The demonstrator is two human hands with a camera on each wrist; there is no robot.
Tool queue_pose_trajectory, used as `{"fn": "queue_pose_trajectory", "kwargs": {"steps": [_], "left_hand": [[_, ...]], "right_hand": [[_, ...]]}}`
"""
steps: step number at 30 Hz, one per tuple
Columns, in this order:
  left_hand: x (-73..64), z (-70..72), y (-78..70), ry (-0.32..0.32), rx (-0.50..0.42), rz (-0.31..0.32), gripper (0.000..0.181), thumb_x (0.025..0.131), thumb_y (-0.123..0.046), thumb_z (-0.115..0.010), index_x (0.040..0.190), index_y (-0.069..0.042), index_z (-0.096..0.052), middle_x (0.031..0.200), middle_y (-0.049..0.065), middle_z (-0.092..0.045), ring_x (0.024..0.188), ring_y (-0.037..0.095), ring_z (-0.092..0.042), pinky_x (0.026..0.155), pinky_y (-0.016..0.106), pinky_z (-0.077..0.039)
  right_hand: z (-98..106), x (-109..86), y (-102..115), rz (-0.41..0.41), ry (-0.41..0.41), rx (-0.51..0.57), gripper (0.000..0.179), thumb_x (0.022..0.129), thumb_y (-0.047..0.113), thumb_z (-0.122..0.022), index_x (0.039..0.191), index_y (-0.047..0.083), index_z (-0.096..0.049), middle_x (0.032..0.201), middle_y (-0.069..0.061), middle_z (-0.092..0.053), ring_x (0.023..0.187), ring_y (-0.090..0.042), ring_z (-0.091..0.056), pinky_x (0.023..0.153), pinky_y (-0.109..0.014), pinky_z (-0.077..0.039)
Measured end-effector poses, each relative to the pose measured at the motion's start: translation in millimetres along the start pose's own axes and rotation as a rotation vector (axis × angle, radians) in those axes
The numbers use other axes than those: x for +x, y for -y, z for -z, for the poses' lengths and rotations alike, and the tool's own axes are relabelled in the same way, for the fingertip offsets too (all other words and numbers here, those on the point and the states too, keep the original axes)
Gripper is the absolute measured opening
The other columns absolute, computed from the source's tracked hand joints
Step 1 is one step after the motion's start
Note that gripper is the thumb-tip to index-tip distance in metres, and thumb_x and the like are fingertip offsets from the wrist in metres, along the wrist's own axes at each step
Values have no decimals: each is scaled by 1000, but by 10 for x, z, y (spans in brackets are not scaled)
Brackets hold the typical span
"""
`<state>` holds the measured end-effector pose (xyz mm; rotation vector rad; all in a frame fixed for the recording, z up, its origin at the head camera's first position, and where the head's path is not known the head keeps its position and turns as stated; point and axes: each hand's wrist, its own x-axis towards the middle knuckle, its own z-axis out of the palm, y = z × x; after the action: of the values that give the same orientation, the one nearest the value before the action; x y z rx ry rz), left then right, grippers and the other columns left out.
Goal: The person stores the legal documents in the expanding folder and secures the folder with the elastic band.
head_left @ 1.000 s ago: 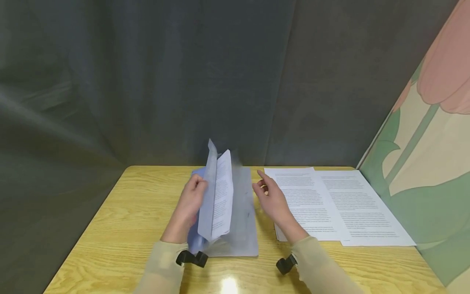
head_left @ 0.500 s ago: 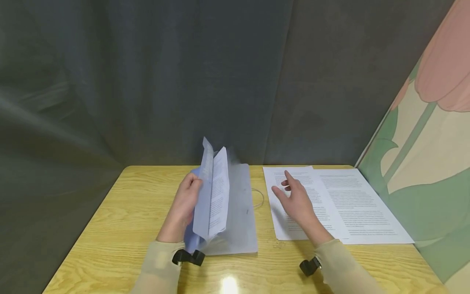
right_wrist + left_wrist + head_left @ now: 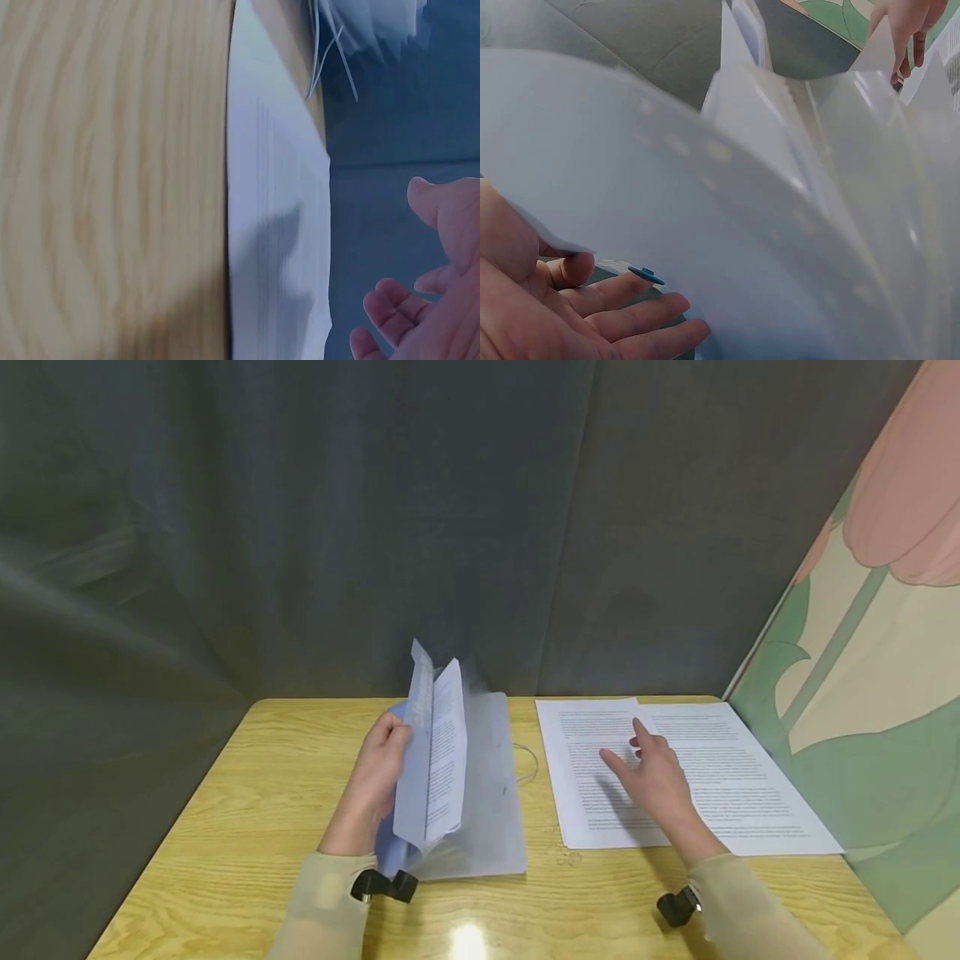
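Gripping the raised left panel (image 3: 412, 777) of a grey-blue folder (image 3: 495, 810) with the left hand (image 3: 381, 752), pinched by the edge with thumb bent over, apparently to spread the pockets apart. Situated near the middle of the wooden table (image 3: 225, 818), toward the far side, with the right cover laid flat, presumably as a steady base. Observing printed sheets (image 3: 447, 752) on edge inside, seemingly propped up by the pockets. Noting a thin cord (image 3: 536, 764) looped out at right and, in the left wrist view, a small dark disc (image 3: 646, 276) beside the left fingertips; judged to be parts of a closure.

Recording the right hand (image 3: 658, 781) as spread wide, with thumb and forefinger well apart and nothing visible in its grasp. Suspended above the loose pages at right, casting a shadow on the paper; judged not touching. Finding left pages (image 3: 592, 802) and right pages (image 3: 757, 785) laid flat, text up, perhaps for easy reach. Meeting or overlapping along one side; unable to tell which.
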<state>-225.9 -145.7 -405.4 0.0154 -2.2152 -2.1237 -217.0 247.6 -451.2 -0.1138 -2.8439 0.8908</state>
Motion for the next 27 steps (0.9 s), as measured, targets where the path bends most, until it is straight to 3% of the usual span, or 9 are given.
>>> {"fn": "queue_pose_trajectory", "kwargs": {"steps": [11, 18, 27], "left_hand": [[-14, -14, 2, 5, -4, 20, 12, 110, -13, -46, 98, -9, -43, 96, 8, -40, 88, 24, -44, 74, 37, -33], [-22, -9, -9, 6, 5, 20, 12, 110, -14, -46, 99, -9, -44, 97, 8, -41, 92, 25, -44, 76, 39, -33], [-22, -7, -15, 3, 11, 22, 13, 110, -14, -46, 99, -9, -44, 95, 8, -39, 90, 25, -43, 75, 38, -33]], "right_hand": [[154, 18, -354, -73, 7, -92, 93, 109, 44, -67, 165, -16, -24, 146, -42, -47, 136, -63, -44, 111, -74, -38], [156, 53, -615, -116, 5, -141, 94, 106, 45, -68, 163, -18, -26, 149, -48, -38, 136, -68, -41, 108, -78, -39], [209, 47, -693, -178, 51, -156, 95, 106, 45, -68, 162, -19, -25, 153, -52, -30, 138, -70, -38, 109, -78, -37]]}}
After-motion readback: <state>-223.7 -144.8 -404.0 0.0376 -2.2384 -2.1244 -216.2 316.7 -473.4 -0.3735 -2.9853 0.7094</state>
